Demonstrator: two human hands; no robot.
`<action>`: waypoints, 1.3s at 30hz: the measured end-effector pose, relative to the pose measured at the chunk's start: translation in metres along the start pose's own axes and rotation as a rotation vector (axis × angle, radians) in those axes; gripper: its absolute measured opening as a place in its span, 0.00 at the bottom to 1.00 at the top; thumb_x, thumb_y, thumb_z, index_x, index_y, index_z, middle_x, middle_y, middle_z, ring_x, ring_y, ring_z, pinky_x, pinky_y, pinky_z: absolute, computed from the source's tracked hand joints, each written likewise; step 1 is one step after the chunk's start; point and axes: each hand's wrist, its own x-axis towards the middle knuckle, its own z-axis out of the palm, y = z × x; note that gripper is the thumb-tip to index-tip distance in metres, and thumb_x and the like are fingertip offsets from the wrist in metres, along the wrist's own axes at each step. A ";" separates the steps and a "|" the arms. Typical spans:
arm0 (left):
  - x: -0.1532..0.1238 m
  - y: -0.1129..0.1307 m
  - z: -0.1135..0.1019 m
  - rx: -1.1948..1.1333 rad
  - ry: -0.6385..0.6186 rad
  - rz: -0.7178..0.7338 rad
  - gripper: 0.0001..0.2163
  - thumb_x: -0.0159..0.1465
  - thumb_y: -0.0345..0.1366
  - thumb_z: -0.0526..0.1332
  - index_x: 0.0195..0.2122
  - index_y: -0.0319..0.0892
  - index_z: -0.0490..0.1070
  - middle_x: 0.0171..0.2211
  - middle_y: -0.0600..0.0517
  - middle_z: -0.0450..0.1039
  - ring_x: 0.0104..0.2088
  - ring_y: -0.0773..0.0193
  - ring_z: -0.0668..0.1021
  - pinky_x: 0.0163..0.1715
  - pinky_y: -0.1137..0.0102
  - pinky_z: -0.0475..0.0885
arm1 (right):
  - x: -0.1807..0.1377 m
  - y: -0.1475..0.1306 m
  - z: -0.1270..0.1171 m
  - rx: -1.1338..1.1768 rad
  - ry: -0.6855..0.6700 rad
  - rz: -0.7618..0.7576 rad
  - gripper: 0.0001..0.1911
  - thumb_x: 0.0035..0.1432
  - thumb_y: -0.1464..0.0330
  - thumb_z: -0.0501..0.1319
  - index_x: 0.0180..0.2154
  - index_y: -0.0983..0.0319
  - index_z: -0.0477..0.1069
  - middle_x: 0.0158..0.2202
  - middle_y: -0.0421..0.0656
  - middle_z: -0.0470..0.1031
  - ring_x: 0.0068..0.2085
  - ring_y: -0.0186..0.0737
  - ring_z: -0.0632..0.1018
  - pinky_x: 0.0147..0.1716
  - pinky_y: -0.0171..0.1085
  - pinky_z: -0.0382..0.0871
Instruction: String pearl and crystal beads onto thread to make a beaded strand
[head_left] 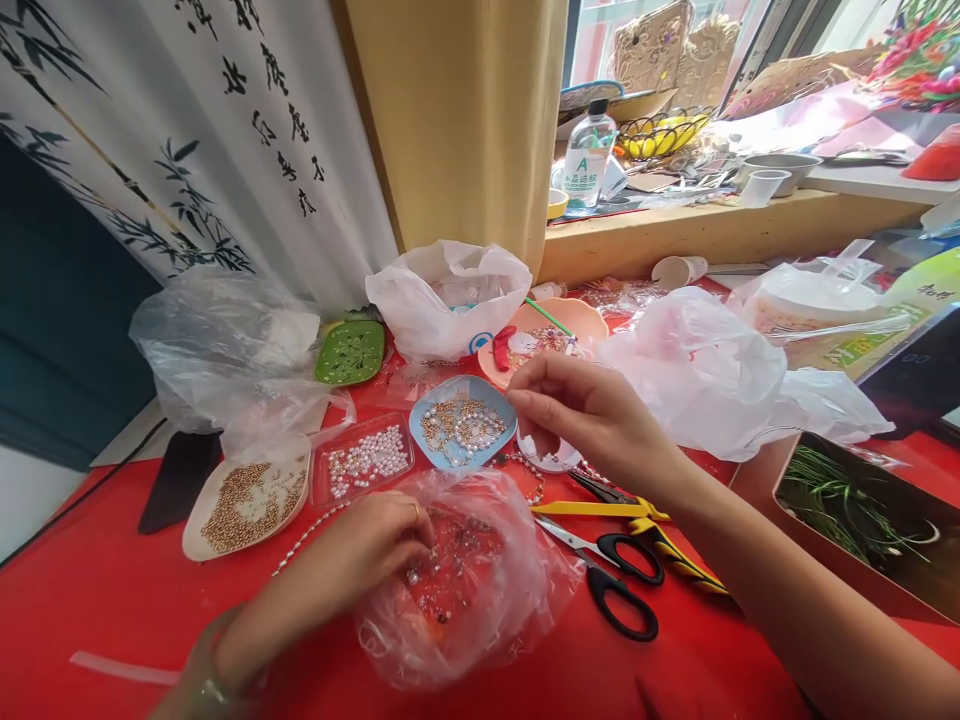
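Observation:
My left hand [386, 530] reaches over the rim of a clear plastic bag [517, 590], its fingers curled down and their tips partly hidden. Small clear and shiny beads [454, 560] lie inside that bag. A string of beads [307, 535] runs on the table behind my left wrist. My right hand [574, 405] is raised, thumb and forefinger pinched together; what they hold is too small to make out. Just left of it stands a blue dish [420, 440] with gold and pearl-like beads [469, 425]. Below it lie black-handled scissors [600, 550] and yellow-handled pliers [637, 508].
A cream plate [196, 540] of gold beads and a clear tray [322, 480] of white beads sit at left, near a phone [176, 485]. Behind are a green dish [350, 352], a white bag [450, 295] and a pink plate [592, 315]. A box [795, 520] stands right.

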 end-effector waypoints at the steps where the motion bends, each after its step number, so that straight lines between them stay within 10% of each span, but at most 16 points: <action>1: 0.001 -0.002 0.000 0.001 -0.008 -0.002 0.06 0.59 0.30 0.55 0.30 0.41 0.72 0.31 0.52 0.74 0.33 0.65 0.74 0.35 0.71 0.65 | 0.001 0.000 0.000 0.006 0.011 -0.005 0.05 0.57 0.70 0.55 0.28 0.63 0.62 0.20 0.34 0.64 0.18 0.23 0.66 0.15 0.27 0.58; 22: 0.003 -0.011 0.000 -0.021 -0.007 -0.028 0.07 0.60 0.30 0.54 0.32 0.42 0.71 0.32 0.53 0.75 0.34 0.64 0.75 0.36 0.71 0.66 | 0.001 -0.020 -0.031 -0.132 0.256 -0.146 0.07 0.56 0.71 0.57 0.26 0.61 0.67 0.21 0.37 0.66 0.17 0.24 0.63 0.12 0.29 0.54; 29: 0.004 0.003 -0.005 -0.170 0.227 -0.011 0.06 0.61 0.34 0.55 0.33 0.42 0.71 0.33 0.52 0.74 0.33 0.65 0.74 0.35 0.70 0.68 | 0.001 -0.021 -0.023 -0.072 0.238 -0.101 0.09 0.56 0.72 0.58 0.24 0.60 0.68 0.19 0.37 0.66 0.16 0.25 0.63 0.11 0.31 0.53; 33: 0.024 0.022 -0.011 -0.178 0.456 0.009 0.10 0.59 0.39 0.58 0.40 0.42 0.69 0.38 0.50 0.73 0.37 0.63 0.74 0.37 0.68 0.69 | -0.001 -0.029 -0.016 0.061 0.281 -0.163 0.06 0.56 0.72 0.58 0.27 0.61 0.69 0.18 0.36 0.66 0.16 0.25 0.64 0.10 0.29 0.53; 39: 0.072 0.040 -0.006 0.175 0.358 0.146 0.13 0.57 0.38 0.61 0.41 0.39 0.71 0.35 0.47 0.74 0.38 0.56 0.73 0.39 0.62 0.68 | -0.005 -0.039 -0.023 0.134 0.480 -0.293 0.06 0.56 0.75 0.57 0.29 0.61 0.69 0.17 0.35 0.67 0.16 0.26 0.64 0.12 0.29 0.54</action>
